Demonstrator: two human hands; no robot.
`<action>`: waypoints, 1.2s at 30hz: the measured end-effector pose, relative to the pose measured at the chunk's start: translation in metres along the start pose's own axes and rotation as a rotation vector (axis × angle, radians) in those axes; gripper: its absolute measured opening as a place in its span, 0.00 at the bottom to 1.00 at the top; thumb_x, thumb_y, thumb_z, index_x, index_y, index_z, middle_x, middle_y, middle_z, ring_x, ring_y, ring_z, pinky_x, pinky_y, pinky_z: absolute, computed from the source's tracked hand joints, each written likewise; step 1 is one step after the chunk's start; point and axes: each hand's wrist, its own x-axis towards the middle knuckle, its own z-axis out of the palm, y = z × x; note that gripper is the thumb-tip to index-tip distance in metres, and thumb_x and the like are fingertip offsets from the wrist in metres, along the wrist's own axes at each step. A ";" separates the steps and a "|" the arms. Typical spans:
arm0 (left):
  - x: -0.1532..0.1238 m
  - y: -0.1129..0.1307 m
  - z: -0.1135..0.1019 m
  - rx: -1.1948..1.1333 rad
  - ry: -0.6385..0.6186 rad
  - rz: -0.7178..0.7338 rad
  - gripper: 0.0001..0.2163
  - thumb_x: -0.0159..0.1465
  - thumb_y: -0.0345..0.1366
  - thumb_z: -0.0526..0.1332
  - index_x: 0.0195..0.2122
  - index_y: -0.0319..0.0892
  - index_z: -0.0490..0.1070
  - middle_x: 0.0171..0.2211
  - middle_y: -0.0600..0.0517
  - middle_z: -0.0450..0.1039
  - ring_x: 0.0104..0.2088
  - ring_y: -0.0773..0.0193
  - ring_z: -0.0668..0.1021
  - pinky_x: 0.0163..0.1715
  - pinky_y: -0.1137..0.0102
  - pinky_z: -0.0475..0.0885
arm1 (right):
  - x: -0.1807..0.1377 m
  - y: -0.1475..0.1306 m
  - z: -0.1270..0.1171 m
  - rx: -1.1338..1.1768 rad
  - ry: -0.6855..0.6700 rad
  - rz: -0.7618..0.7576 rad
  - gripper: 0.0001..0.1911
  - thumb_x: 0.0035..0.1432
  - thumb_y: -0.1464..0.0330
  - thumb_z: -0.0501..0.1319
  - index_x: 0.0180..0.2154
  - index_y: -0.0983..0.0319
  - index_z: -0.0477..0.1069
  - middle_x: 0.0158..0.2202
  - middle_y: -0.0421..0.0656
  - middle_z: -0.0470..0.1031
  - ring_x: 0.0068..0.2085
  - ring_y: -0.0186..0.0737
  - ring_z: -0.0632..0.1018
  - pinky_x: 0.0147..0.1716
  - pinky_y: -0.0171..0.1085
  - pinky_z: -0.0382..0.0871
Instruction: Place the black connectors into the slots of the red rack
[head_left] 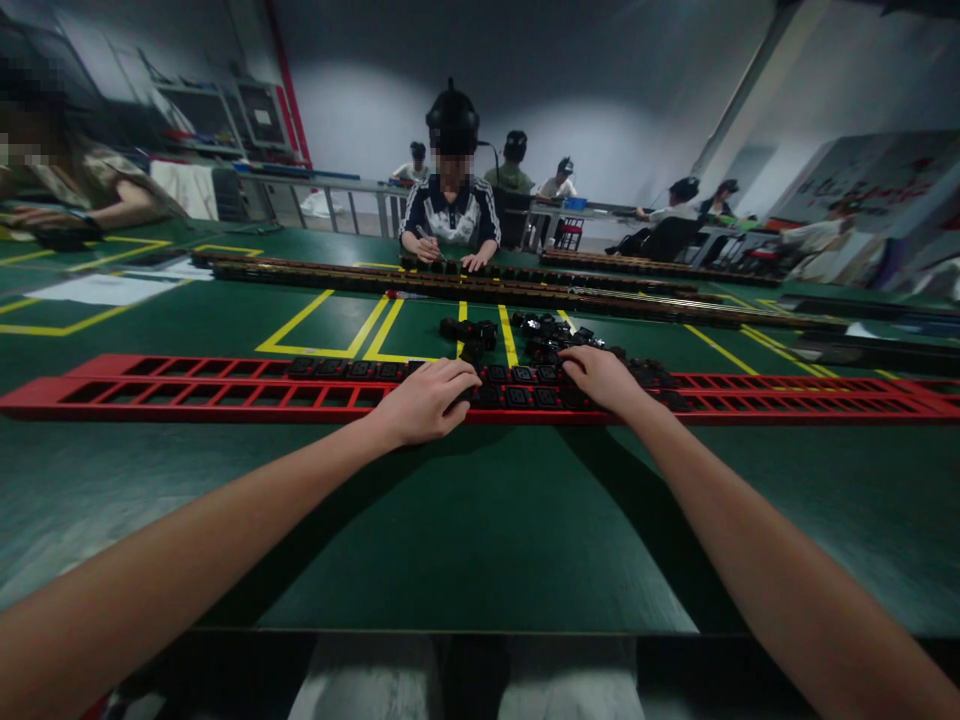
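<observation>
A long red frame (225, 393) with two rows of square openings lies across the green table. Black square parts (517, 397) fill several openings in its middle; more sit in the back row left of centre. My left hand (426, 403) is over the front row, thumb and fingers curled round a black square part (459, 400) that is mostly hidden. My right hand (606, 382) is bent over the frame farther right, fingertips together at the back row beside a loose heap of black parts (547, 330). Whatever those fingertips hold is hidden.
Another small black cluster (469, 332) lies behind the frame. Long dark strips (450, 284) run across the table beyond yellow tape lines (382, 325). A person (450, 215) sits opposite, holding a pen-like tool; another person (112, 190) works at the left.
</observation>
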 end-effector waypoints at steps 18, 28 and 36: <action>0.000 0.001 0.000 -0.019 0.013 0.014 0.14 0.66 0.30 0.57 0.53 0.38 0.68 0.53 0.42 0.71 0.53 0.52 0.73 0.55 0.54 0.69 | 0.001 0.003 0.003 0.007 0.018 -0.006 0.19 0.67 0.68 0.53 0.54 0.66 0.75 0.54 0.51 0.77 0.55 0.49 0.77 0.59 0.43 0.65; 0.000 0.001 0.000 -0.012 0.014 0.015 0.14 0.66 0.30 0.57 0.53 0.37 0.68 0.53 0.42 0.71 0.53 0.52 0.73 0.55 0.54 0.69 | 0.000 0.002 0.003 0.014 0.022 -0.007 0.19 0.67 0.68 0.53 0.53 0.67 0.75 0.54 0.51 0.77 0.54 0.50 0.77 0.59 0.44 0.66; 0.000 0.000 0.001 -0.021 0.013 0.013 0.14 0.66 0.30 0.57 0.53 0.39 0.68 0.53 0.42 0.71 0.53 0.52 0.73 0.55 0.53 0.70 | 0.001 0.002 0.002 0.010 0.009 0.002 0.19 0.67 0.68 0.53 0.54 0.66 0.75 0.54 0.50 0.77 0.54 0.49 0.77 0.59 0.43 0.65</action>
